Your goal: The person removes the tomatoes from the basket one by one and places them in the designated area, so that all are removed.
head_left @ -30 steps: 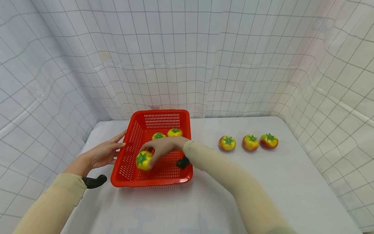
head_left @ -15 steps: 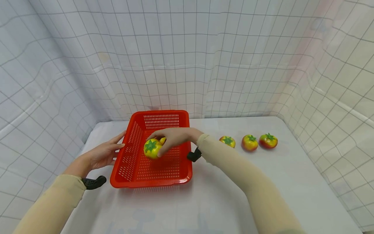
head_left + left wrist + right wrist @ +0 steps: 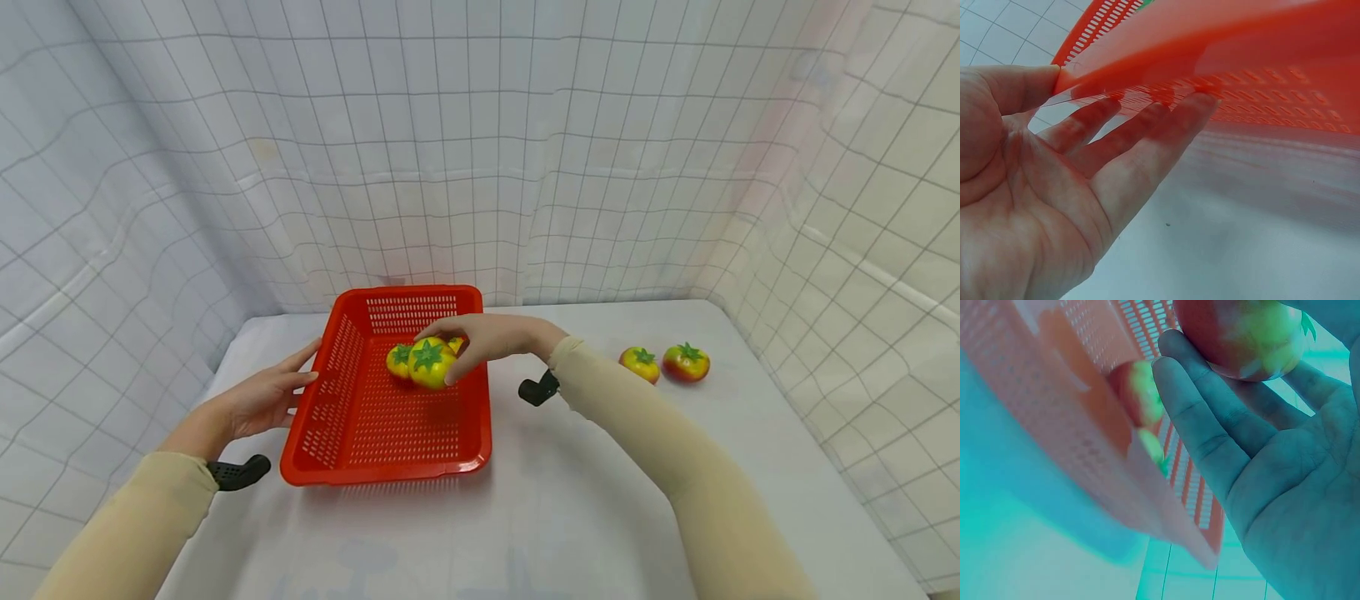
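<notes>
My right hand [image 3: 498, 335] holds a yellow-red tomato [image 3: 431, 364] with a green leafy top, above the back right part of a red plastic basket [image 3: 386, 477]. In the right wrist view, the same tomato [image 3: 1241, 337] sits between thumb and fingers. Two more tomatoes lie inside the basket; one tomato [image 3: 398, 361] shows left of the held one, the other mostly behind it. At the basket's left side, my left hand [image 3: 258, 402] holds the rim. The left wrist view has the thumb at the rim and fingertips [image 3: 1200, 103] against the slotted outer wall.
On the white table [image 3: 585, 517] to the right, a tomato [image 3: 640, 363] partly covered by my sleeve stands beside a redder tomato [image 3: 686, 363]. White gridded cloth [image 3: 450, 167] encloses the table at the back and sides.
My right hand has carried the tomato from the basket's front left toward its back right. The forearm now covers the leftmost table tomato. The left hand keeps its place at the basket.
</notes>
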{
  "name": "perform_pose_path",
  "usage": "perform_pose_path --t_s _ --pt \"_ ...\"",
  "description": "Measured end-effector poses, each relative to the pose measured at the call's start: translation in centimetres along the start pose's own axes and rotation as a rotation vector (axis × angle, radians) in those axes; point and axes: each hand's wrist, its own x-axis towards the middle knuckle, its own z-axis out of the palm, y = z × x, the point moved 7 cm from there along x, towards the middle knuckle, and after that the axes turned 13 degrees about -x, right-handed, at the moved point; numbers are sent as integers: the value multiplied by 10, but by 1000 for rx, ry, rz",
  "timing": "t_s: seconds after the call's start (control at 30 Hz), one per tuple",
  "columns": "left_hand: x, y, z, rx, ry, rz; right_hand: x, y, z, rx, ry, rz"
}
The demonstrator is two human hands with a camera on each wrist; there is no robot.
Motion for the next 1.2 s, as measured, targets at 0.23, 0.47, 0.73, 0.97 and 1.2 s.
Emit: perform_pose_path --t_s 0.23,0.47,0.73,0.97,1.2 --pt "-1 -1 0 7 2 3 -21 16 -7 -4 19 22" --pt "-1 0 1 20 -3 8 -42 30 -15 23 42 41" --pt "2 1 1 17 -1 9 -69 48 -22 45 75 100" --pt "1 -1 2 19 -11 -1 -92 64 -18 69 69 179" --pt "1 -1 1 13 -22 3 -111 75 -15 64 82 164"
